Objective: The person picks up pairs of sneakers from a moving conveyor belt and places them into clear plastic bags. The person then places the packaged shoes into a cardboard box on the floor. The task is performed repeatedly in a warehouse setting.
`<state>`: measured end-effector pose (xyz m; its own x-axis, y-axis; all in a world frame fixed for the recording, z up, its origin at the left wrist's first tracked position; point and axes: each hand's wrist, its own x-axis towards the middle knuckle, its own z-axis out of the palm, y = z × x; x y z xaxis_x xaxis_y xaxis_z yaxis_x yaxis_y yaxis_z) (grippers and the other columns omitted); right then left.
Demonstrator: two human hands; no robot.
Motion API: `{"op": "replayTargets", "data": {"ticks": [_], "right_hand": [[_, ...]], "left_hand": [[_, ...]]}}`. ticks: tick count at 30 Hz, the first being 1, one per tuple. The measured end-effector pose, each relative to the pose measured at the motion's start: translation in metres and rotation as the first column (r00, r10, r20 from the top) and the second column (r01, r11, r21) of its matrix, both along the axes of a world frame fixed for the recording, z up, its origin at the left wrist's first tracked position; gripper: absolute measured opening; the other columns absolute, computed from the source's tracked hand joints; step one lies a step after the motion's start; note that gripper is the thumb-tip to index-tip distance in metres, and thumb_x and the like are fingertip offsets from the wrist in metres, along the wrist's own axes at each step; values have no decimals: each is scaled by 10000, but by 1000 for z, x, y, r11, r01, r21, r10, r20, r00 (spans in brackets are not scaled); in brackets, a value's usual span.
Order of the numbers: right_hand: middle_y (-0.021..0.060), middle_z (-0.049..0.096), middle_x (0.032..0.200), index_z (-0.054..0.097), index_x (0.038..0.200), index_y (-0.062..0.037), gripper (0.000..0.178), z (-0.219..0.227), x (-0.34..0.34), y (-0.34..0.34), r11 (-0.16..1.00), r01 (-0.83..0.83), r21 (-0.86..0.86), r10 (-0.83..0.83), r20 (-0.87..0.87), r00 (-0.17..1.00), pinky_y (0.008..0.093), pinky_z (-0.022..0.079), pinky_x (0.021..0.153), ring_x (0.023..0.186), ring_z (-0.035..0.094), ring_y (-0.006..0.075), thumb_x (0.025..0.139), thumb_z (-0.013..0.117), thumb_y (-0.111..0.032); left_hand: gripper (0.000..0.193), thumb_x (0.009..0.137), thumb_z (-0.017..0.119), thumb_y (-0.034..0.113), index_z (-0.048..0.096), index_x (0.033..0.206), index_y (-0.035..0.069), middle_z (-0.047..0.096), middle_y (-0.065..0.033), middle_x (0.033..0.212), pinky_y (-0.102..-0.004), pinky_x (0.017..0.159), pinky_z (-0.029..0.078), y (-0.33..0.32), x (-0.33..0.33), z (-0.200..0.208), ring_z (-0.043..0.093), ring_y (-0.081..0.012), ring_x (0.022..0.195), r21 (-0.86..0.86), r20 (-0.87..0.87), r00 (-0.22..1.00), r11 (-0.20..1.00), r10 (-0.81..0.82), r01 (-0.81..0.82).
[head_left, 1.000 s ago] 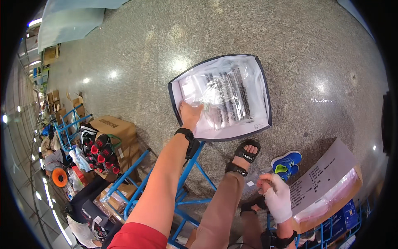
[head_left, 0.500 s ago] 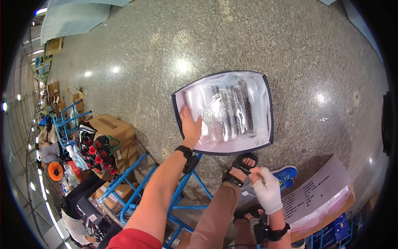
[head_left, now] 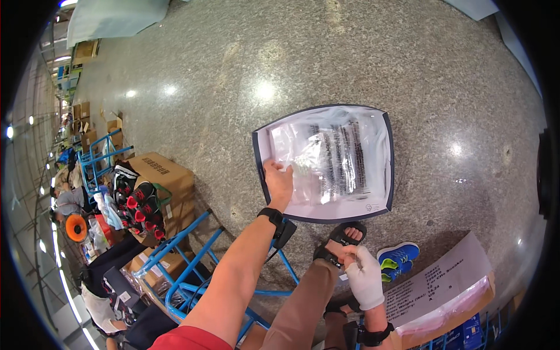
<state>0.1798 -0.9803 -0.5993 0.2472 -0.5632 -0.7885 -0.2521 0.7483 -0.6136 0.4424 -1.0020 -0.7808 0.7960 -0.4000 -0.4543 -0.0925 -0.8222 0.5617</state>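
Note:
A shallow box with a dark rim and white inside lies open in front of me. Clear plastic bags printed with dark lines fill most of it. Against the box's left inner side rests my left hand, its thumb apart from its bent fingers, touching the edge of the plastic. My right hand, in a white glove with bare fingertips, hangs right of the box, near my sandalled foot. Its thumb and fingers are pinched together. Whatever may be between them is too small to make out.
A blue metal cart frame stands lower left, beside a brown carton and several black-and-red shoes. Blue sneakers lie on the speckled floor at right. A carton with a printed side is lower right.
The view has shifted, so the scene sits slightly further right. My right hand has moved left and a little lower, uncovering more of the blue sneakers. My left hand stays at the box's left side.

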Motion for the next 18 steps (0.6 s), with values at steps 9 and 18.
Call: {"op": "replayTargets", "data": {"ticks": [9,18], "right_hand": [[56,631,809,590,984,2,153,3,-5,-3,996,-84,-43,83,-38,996,225,456,610,701,566,85,862,511,-48],[108,657,825,601,978,-8,154,-11,-3,20,997,-70,-26,71,41,997,254,481,627,696,615,126,831,560,-32]], "left_hand": [[453,720,705,96,496,1102,-34,562,-195,1024,-371,821,464,-10,7,15,588,-336,907,282,39,939,906,-341,317],[457,701,725,117,498,1056,-59,601,-168,919,-397,740,469,28,-1,-29,602,-293,840,114,-12,982,975,191,-188]]}}
